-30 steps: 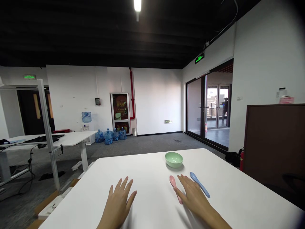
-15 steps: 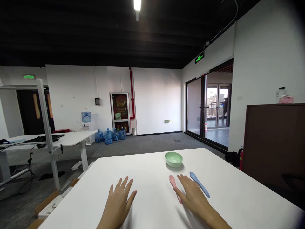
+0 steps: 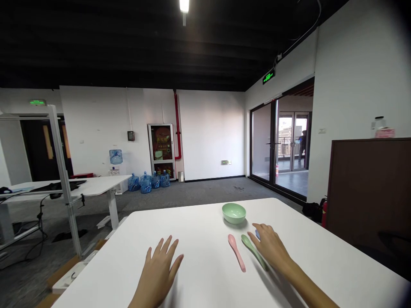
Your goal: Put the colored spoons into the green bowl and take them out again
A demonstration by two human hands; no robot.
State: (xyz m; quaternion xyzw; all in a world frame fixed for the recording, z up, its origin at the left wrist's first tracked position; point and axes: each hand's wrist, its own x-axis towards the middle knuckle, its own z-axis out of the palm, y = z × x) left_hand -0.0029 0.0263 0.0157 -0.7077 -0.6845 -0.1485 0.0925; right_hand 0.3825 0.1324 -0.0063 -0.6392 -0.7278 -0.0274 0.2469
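My left hand (image 3: 158, 270) is held over the left part of the white table, palm down with fingers spread, and has nothing in it. To the right, my right hand (image 3: 270, 247) is above the blue spoon (image 3: 257, 234), covering all but a bit of it; its thumb and fingers are apart. Just left of that hand lies a green spoon (image 3: 253, 251), with a pink spoon (image 3: 236, 253) beside it. Beyond the spoons stands a light green bowl (image 3: 234, 213), upright. Whether my right fingers touch the blue spoon cannot be made out.
The white table (image 3: 192, 239) has rounded far corners. At left is another desk (image 3: 99, 185) behind a metal post (image 3: 62, 171). Blue water bottles (image 3: 145, 183) stand by the far wall. A dark brown cabinet (image 3: 369, 188) is on the right.
My right hand has shifted right and slightly away from me, from above the green spoon to above the blue one, uncovering the green spoon. My left hand has barely moved.
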